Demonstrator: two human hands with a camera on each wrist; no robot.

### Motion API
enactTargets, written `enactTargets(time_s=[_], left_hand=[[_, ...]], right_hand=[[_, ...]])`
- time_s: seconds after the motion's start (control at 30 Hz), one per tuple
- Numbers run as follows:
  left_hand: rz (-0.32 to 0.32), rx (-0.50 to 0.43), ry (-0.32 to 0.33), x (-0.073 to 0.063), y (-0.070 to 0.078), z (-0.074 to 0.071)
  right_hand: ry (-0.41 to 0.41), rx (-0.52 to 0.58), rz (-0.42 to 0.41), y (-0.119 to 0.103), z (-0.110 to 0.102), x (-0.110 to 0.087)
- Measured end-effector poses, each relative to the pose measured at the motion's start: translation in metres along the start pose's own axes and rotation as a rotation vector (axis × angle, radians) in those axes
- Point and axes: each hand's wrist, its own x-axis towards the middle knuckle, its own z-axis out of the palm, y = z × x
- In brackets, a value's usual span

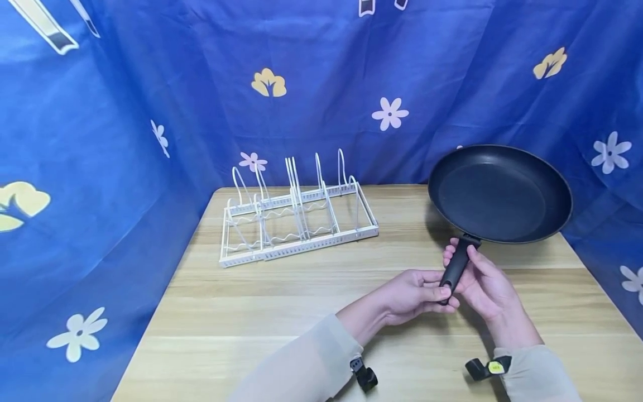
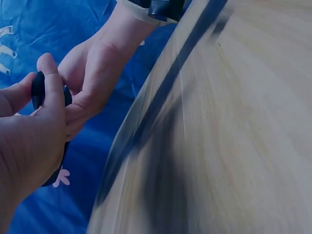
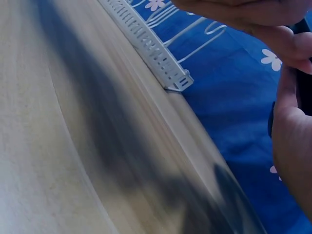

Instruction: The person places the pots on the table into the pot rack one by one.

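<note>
A black frying pan is held up over the right side of the table, its open face toward the head camera. Its black handle points down toward the person. My left hand pinches the handle's end between thumb and fingers. Higher up, near the pan's body, my right hand grips the same handle, thumb along one side. Both hands also meet at the handle in the left wrist view, where the left hand hides part of it. Only a little of the handle shows in the right wrist view.
On the back left of the wooden table stands a white wire rack with upright loop dividers. A blue patterned cloth hangs behind the table and along its sides. The pan's shadow falls on the tabletop.
</note>
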Motion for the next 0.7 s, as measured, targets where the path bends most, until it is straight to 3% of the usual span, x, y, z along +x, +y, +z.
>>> enactTargets(time_s=[0.17, 0.4, 0.7], left_hand=[[0.003, 0.003, 0.005, -0.011, 0.0, -0.003], [0.037, 0.053, 0.05, -0.031, 0.0, -0.004], [0.096, 0.301, 0.101, -0.055, 0.01, 0.0]], right_hand=[[-0.024, 0.022, 0.016, 0.007, 0.003, 0.002], [-0.016, -0.088, 0.005, 0.02, 0.009, 0.008], [-0.009, -0.162, -0.01, 0.033, 0.023, 0.016]])
